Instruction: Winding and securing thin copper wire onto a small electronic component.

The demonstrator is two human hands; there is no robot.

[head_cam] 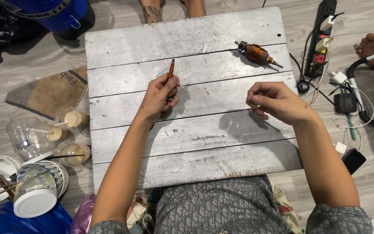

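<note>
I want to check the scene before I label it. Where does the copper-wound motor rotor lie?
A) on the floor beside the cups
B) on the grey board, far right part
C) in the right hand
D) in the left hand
B: the motor rotor lies alone on the grey board, beyond the right hand.

Both bare forearms extend forward over the grey plank board (187, 143), sleeves ending near the elbows. Left hand (159, 97) sits over the board's middle left, fingers curled closed around a thin orange-wound rod (170, 69), knuckles up. Right hand (275, 102) hovers over the board's middle right, apart from the left, fingertips pinched loosely together, wrist bent slightly inward.
</note>
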